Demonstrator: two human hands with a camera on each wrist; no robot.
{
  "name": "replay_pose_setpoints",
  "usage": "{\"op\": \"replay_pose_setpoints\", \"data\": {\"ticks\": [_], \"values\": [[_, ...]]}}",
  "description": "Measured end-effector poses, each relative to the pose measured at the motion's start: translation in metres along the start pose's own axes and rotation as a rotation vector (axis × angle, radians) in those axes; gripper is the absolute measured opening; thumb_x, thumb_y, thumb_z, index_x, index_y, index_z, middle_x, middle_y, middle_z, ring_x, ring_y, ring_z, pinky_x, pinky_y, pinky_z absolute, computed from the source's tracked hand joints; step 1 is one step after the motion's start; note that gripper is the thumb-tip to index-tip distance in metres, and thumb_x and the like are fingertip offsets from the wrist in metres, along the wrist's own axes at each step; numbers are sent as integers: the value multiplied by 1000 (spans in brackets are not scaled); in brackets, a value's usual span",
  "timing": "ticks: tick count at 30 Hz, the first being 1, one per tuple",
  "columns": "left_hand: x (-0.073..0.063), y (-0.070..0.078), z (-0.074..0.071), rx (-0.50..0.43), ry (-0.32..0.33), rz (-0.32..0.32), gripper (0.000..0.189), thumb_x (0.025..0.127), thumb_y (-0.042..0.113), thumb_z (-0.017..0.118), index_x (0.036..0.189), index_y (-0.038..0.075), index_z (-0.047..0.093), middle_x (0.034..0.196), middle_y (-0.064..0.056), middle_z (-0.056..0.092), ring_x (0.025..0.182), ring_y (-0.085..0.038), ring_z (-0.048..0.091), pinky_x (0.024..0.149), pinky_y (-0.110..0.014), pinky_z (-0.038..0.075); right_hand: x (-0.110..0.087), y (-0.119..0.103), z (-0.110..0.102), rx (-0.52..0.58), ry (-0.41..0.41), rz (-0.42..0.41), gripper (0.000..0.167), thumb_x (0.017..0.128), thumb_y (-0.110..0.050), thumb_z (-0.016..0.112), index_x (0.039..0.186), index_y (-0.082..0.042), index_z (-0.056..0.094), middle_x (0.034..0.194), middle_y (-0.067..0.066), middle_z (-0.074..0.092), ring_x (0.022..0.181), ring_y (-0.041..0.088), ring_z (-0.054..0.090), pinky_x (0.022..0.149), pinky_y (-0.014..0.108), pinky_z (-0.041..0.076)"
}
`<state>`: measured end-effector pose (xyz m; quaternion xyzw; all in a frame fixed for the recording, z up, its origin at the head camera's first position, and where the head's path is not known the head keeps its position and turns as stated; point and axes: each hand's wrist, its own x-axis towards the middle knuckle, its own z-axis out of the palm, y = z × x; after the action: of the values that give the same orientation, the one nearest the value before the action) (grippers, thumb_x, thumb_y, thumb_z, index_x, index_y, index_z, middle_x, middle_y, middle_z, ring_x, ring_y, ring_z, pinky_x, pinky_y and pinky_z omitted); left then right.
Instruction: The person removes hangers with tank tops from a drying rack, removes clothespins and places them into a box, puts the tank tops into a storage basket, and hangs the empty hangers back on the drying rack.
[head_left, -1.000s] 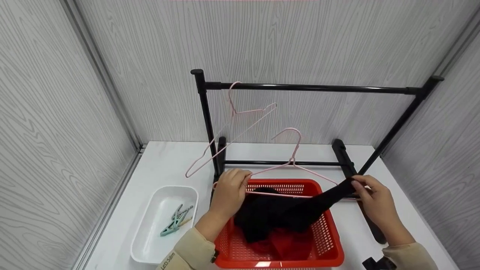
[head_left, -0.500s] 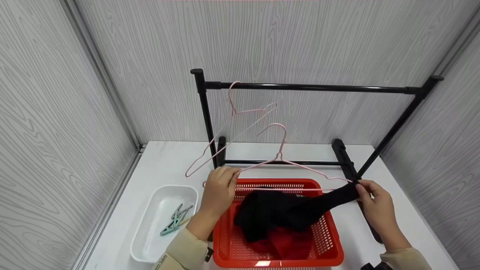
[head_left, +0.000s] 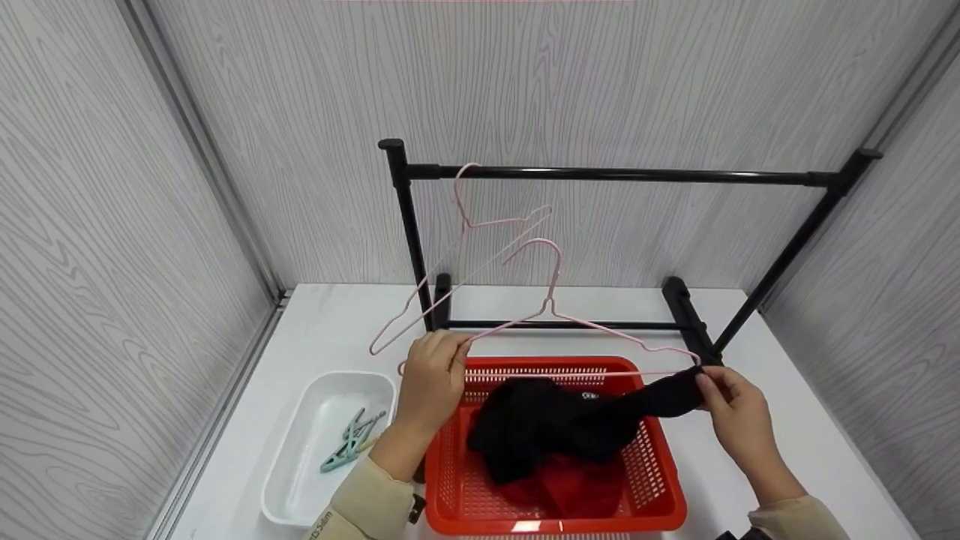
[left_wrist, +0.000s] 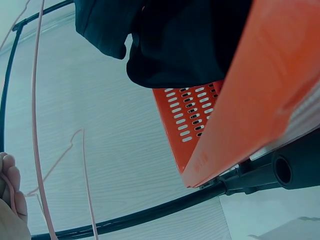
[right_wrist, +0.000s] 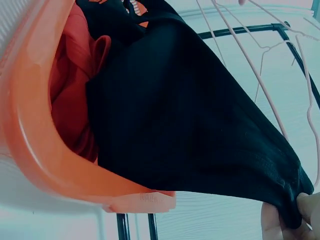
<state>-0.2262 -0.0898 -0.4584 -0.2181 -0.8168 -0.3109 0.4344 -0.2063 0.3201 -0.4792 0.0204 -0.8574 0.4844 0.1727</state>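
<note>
My left hand [head_left: 433, 379] grips the left shoulder of a pink wire hanger [head_left: 592, 324] held above the red basket [head_left: 555, 526]. In the left wrist view its curled fingers [left_wrist: 10, 182] show around the wire. At the hanger's right end, my right hand [head_left: 739, 409] pinches an edge of a black garment [head_left: 547, 427] between thumb and fingers. That part of the cloth stretches up out of the basket and meets the hanger's tip, while the rest lies bunched inside. In the right wrist view the black cloth [right_wrist: 190, 110] spreads taut toward the pinching fingertips.
A black rack [head_left: 615, 175] stands behind the basket, and another pink hanger [head_left: 495, 259] hangs at its left end. Red cloth [head_left: 570, 484] lies under the black garment. On the left, a white tray [head_left: 289, 457] holds several clothespins [head_left: 351, 446]. Panelled walls enclose the table.
My left hand and the hanger have shifted left and slightly up. The hanger's right tip now meets the pinched cloth edge. My right hand has moved slightly down, still pinching.
</note>
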Motion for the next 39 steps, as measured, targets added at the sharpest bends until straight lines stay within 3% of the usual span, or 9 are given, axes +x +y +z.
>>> {"op": "replay_pose_setpoints", "data": {"ticks": [19, 30, 39], "values": [[-1, 4, 6, -29, 10, -6, 4, 95, 8, 67, 97, 7, 71, 86, -3, 66, 80, -23, 60, 75, -37, 48, -7, -20, 39, -87, -111, -24, 11, 96, -6, 66, 103, -1, 73, 89, 8, 70, 78, 10, 65, 67, 18, 54], [-2, 4, 8, -33, 6, -2, 6, 94, 8, 68, 99, 7, 71, 89, -2, 67, 80, -22, 60, 76, -37, 48, -17, -17, 65, -184, -241, -12, 13, 95, -9, 68, 105, -4, 73, 95, 3, 71, 84, 14, 64, 75, 28, 54], [-1, 6, 8, -29, -10, -5, 6, 95, 8, 67, 99, 7, 71, 90, -3, 68, 79, -23, 60, 77, -37, 47, -22, -16, 76, -192, -341, 17, 9, 94, -8, 69, 101, -11, 74, 95, -2, 71, 85, 13, 62, 79, 36, 55]]}}
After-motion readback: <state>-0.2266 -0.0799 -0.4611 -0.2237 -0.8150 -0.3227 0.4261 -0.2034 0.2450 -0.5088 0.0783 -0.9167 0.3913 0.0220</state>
